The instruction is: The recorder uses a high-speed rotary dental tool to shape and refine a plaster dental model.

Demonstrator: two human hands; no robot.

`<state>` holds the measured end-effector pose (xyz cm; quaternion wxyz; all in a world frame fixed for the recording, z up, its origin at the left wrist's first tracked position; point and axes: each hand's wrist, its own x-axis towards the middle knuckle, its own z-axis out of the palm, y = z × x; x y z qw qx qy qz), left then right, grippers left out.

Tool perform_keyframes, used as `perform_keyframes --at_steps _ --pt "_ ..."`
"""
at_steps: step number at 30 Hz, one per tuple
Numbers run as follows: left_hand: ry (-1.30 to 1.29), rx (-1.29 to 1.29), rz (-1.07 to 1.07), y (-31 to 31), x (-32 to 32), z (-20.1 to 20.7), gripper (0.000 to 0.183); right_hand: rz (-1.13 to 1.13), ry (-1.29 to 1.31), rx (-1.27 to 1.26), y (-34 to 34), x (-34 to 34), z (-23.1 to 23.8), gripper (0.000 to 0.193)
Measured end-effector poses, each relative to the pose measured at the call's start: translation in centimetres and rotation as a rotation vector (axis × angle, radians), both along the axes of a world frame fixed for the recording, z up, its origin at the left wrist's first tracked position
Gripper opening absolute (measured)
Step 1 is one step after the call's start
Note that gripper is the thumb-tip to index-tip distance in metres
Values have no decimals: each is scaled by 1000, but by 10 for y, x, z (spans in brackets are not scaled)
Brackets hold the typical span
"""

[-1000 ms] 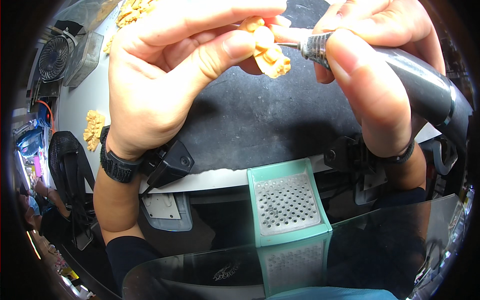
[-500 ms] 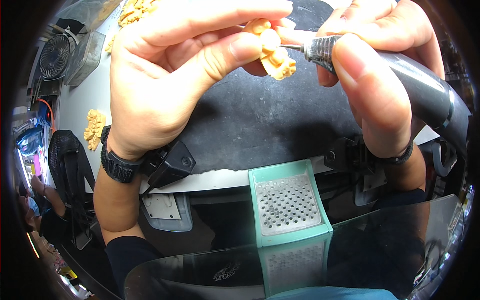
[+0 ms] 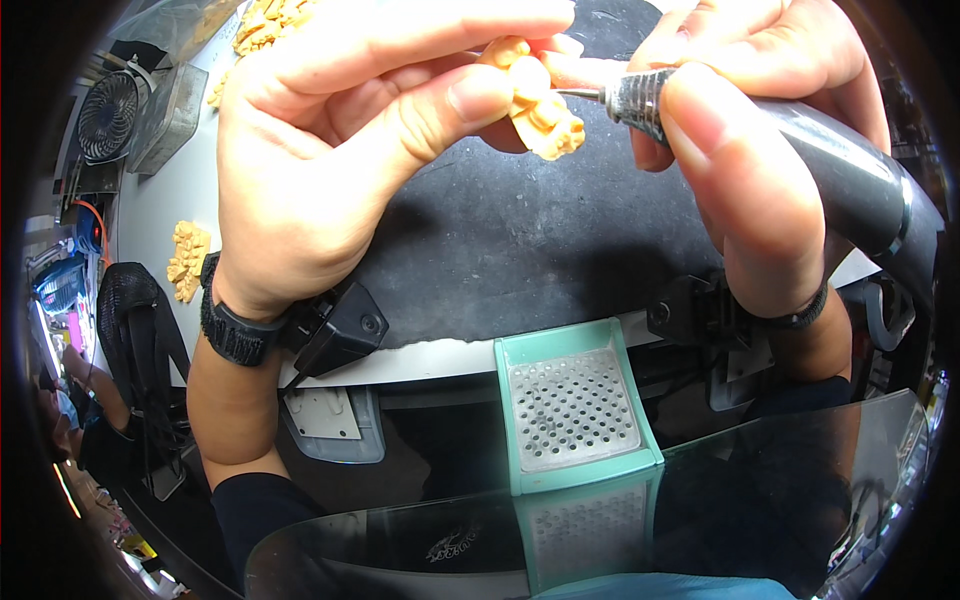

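Between thumb and fingers, my left hand (image 3: pixel 340 150) pinches a yellow dental model (image 3: pixel 545 122) with tooth shapes, one of them paler than the rest. My right hand (image 3: pixel 745 150) is wrapped round a black rotary handpiece (image 3: pixel 835 150), its grip dusty near the front. A thin metal bur (image 3: pixel 582 93) sticks out of the handpiece toward the model; its tip is at or very near the pale tooth, and contact is hard to tell. Part of the model is hidden behind my left thumb and fingers.
A black mat (image 3: pixel 480 240) lies beneath my hands. At the table's front edge sits a mint-green tray with a perforated metal plate (image 3: pixel 575 410). More yellow models (image 3: pixel 188 260) lie at left, near a small fan (image 3: pixel 112 115) and a metal box (image 3: pixel 170 118). A transparent shield (image 3: pixel 400 540) spans the near side.
The dental model and my left fingers have shifted slightly left. The handpiece has moved a very little the same way; both grips are unchanged.
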<state>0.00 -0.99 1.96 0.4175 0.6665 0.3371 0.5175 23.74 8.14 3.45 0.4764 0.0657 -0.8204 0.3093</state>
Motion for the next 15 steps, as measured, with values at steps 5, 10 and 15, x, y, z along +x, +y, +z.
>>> perform_keyframes --at_steps 5,10,15 --pt "13 -45 0 -1 -1 2 41 2 2 11 2 -1 0 13" --pt "6 9 8 -1 3 2 40 8 6 22 1 -3 1 13" --pt "53 20 -19 1 2 5 39 5 8 32 2 -2 1 13"
